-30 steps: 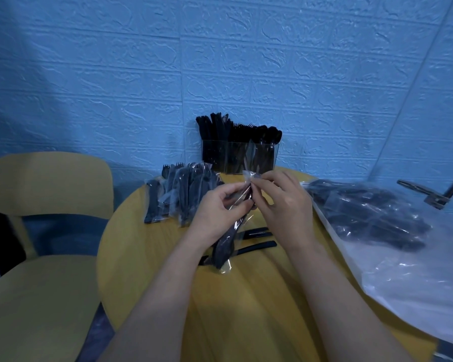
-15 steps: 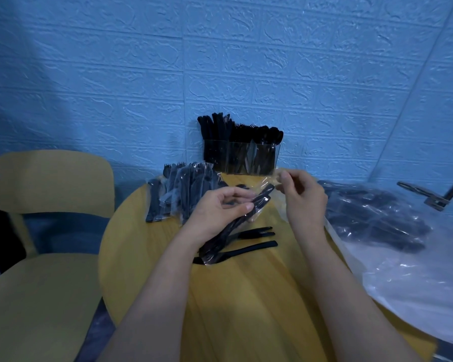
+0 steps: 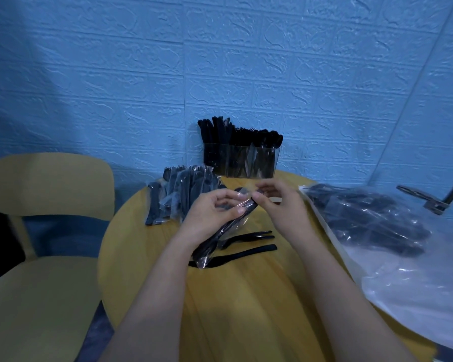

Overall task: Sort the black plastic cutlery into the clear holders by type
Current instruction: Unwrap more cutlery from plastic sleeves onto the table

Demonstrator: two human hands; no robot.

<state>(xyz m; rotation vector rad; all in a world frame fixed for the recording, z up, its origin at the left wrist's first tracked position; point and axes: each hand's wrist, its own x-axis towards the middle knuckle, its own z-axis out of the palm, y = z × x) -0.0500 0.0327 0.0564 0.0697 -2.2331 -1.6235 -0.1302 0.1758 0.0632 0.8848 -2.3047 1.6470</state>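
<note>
Black plastic cutlery: most of it is not yet sorted; the big clear bag (image 3: 372, 226) of it lies at your right on the round yellow table (image 3: 246, 309), and that bag looks unchanged over the last second
Wrapped packets (image 3: 178, 197): this heap lies at the far left of the table, just beside your left hand, in the same place as a second ago
Clear holders (image 3: 239, 159): they stand at the table's far edge against the blue wall, already holding upright pieces in three groups; nothing has gone in during this last second
Left hand (image 3: 212, 215): it still grips one sleeved set (image 3: 225, 228), fingers curled round the upper half, the lower end slanting down toward you
Right hand (image 3: 275, 202): half a second ago it had drawn away to the right with the torn wrapper top; now it is back at the top of the sleeve, thumb and forefinger pinching the clear film there
Meaning for you: I judge the sleeve is open at the top but the pieces are still inside, so the next call is to draw them out by their handles
Loose fork (image 3: 246, 237) and loose knife (image 3: 236, 256): both lie on the table under your hands, unmoved, waiting to be carried to the holders
</note>
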